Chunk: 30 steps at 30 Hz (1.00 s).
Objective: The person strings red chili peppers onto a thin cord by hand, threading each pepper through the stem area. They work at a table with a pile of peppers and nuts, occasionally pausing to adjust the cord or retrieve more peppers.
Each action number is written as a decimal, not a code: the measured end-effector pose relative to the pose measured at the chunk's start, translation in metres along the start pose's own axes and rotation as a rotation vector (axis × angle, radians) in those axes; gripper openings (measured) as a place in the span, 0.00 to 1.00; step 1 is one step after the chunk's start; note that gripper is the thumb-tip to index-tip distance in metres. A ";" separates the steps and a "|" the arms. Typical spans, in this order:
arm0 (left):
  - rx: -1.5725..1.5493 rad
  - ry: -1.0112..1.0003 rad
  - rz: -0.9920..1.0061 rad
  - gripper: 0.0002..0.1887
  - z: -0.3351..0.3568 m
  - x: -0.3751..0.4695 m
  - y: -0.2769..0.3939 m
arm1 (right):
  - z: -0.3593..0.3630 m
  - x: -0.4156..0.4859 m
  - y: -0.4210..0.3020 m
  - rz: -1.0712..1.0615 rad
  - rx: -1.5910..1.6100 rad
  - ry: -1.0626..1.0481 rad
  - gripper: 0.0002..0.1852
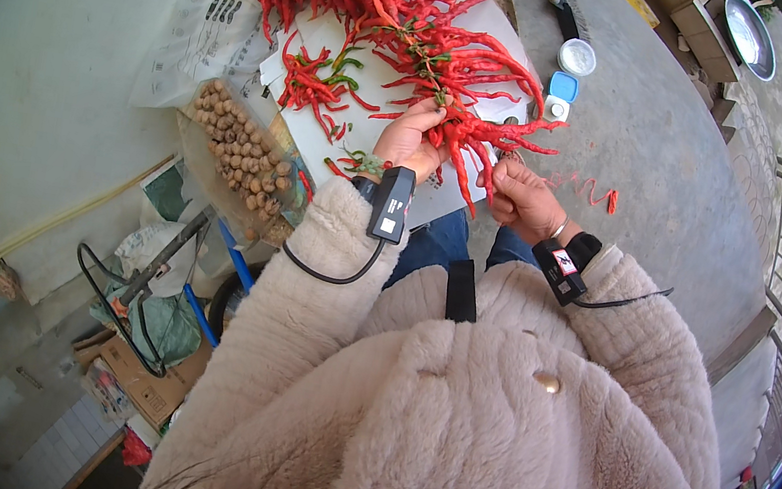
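Observation:
A long string of red chili peppers (422, 37) with green stems runs from the top of the view down to my hands. My left hand (414, 138) grips its near end by the stems, thumb on top. Red chilies fan out to the right of it. My right hand (525, 202) is closed beside the tips of these chilies, thumb against the fingers; whether it pinches a pepper tip or a thread is hard to tell. A wavy red string (585, 188) lies to its right on the grey floor. A small pile of loose red and green chilies (316, 85) rests on white sheeting.
Walnuts (239, 146) fill a clear bag at the left, near a printed plastic bag (201, 41). A round white-lidded tub (576, 57) and a blue-lidded container (563, 86) stand right of the chilies. A broom (559, 4) lies beyond. Lower left are a cardboard box (148, 375) and blue metal tubes.

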<state>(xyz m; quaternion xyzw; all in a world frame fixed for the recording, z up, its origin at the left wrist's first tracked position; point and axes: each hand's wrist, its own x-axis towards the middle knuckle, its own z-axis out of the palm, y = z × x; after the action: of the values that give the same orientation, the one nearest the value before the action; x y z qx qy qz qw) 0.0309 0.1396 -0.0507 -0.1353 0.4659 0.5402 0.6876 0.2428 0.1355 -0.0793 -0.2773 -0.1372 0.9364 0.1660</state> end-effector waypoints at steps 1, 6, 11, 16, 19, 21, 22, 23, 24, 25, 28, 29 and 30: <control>0.008 0.014 0.003 0.11 0.000 0.000 -0.001 | 0.002 -0.002 0.001 -0.001 0.150 -0.028 0.09; 0.062 -0.032 -0.011 0.10 0.002 0.000 -0.002 | 0.014 -0.011 -0.004 0.037 0.279 -0.066 0.12; 0.105 -0.007 0.019 0.10 0.003 0.003 -0.001 | 0.024 -0.019 -0.012 -0.008 0.266 -0.017 0.13; 0.131 -0.064 -0.019 0.10 -0.002 0.001 0.001 | 0.026 -0.022 -0.014 -0.094 0.240 -0.053 0.09; 0.138 -0.097 0.002 0.09 -0.002 0.000 0.001 | 0.023 -0.022 -0.012 -0.077 0.288 -0.026 0.08; 0.133 -0.110 0.015 0.09 0.000 -0.002 0.002 | 0.022 -0.023 -0.012 -0.072 0.309 -0.011 0.07; 0.133 -0.111 0.019 0.09 0.001 -0.004 0.002 | 0.021 -0.024 -0.012 -0.081 0.311 -0.008 0.07; 0.134 -0.113 0.024 0.09 0.002 -0.006 0.002 | 0.021 -0.025 -0.012 -0.097 0.314 -0.006 0.07; 0.122 -0.083 0.008 0.09 0.003 -0.007 0.002 | 0.022 -0.026 -0.012 -0.088 0.278 -0.022 0.07; 0.110 -0.054 -0.009 0.09 0.004 -0.008 0.002 | 0.022 -0.026 -0.013 -0.085 0.245 -0.037 0.06; 0.086 -0.051 -0.047 0.08 -0.001 -0.007 0.002 | 0.025 -0.028 -0.014 -0.086 0.208 -0.083 0.06; 0.066 -0.131 -0.047 0.08 -0.004 -0.004 0.003 | 0.027 -0.028 -0.014 -0.084 0.204 -0.096 0.06; 0.062 -0.155 -0.088 0.09 -0.008 -0.002 0.006 | 0.027 -0.029 -0.015 -0.098 0.230 -0.090 0.07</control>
<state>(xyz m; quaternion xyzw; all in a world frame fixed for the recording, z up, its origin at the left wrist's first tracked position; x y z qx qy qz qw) 0.0222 0.1347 -0.0513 -0.0920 0.4214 0.5038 0.7484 0.2537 0.1332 -0.0383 -0.2072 -0.0498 0.9481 0.2361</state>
